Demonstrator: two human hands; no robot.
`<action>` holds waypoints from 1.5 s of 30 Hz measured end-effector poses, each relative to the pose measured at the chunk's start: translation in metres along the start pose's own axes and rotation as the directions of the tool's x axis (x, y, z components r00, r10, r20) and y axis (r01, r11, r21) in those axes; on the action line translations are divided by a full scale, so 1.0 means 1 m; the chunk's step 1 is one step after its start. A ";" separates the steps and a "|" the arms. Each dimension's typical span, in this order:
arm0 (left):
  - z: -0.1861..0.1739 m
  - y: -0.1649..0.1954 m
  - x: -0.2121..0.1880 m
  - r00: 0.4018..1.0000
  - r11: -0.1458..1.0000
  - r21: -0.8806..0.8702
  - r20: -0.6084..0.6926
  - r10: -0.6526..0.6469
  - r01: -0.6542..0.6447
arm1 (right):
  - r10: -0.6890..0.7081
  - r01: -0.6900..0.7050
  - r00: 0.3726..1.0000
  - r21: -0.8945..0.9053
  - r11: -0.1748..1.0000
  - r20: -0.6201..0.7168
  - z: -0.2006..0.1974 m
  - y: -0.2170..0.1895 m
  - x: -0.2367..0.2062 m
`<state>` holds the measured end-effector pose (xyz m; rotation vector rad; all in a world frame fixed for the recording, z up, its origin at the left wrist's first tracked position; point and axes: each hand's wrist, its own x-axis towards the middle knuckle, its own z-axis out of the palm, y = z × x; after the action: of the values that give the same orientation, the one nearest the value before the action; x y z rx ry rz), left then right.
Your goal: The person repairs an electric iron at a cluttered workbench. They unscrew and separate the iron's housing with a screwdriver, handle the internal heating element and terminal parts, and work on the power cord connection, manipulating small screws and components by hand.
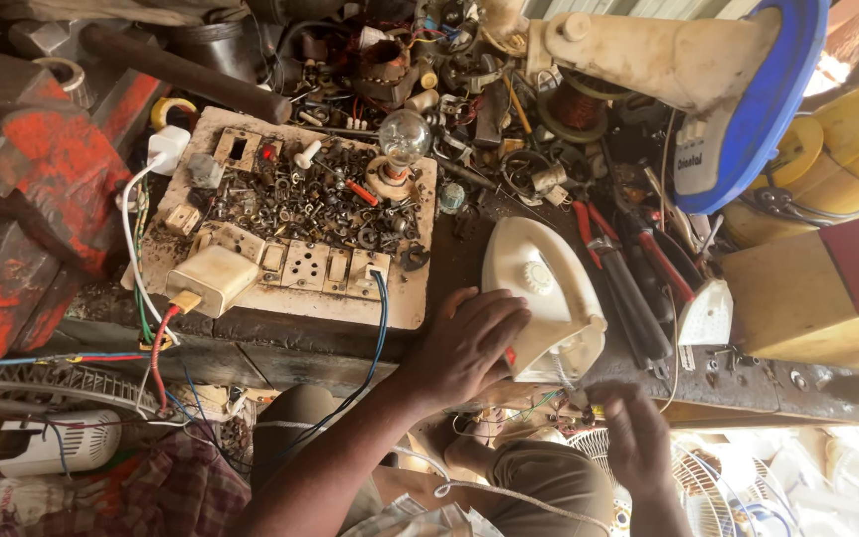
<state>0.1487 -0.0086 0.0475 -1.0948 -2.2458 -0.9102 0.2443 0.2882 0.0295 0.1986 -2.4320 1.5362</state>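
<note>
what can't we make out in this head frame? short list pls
- Right hand: motion-blurred; grip and anything held unreadable.
- Iron: rear end covered by the left hand; cord joint hidden.
- Switch board: screws and small parts piled on it, too small to sort.
- Fan: cut off by the top edge.

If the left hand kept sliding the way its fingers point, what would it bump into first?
The left hand already rests on the white clothes iron, fingers aimed up and right. Going straight on, it would probably press further against the iron's body before anything else.
</note>
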 end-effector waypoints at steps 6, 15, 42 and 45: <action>-0.003 0.006 -0.008 0.997 0.996 -0.067 -0.060 0.052 -0.056 | -0.126 0.026 0.971 -0.437 0.899 -0.201 0.005 -0.025 0.038; -0.004 0.022 -0.005 0.999 0.992 -0.127 -0.031 -0.008 0.005 | -0.272 0.215 0.962 -0.625 0.751 0.004 0.017 -0.038 0.093; 0.007 0.058 -0.002 0.995 0.989 -0.115 0.032 -0.094 0.098 | -0.250 0.150 0.963 -0.563 0.813 -0.104 -0.007 -0.013 0.067; 0.006 0.061 -0.004 0.995 0.986 -0.137 0.044 -0.086 0.091 | -0.248 0.149 0.963 -0.549 0.823 -0.110 -0.008 -0.010 0.063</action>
<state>0.1995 0.0216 0.0629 -1.0876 -2.3071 -1.1052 0.1874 0.2924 0.0599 0.1880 -2.4892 0.7045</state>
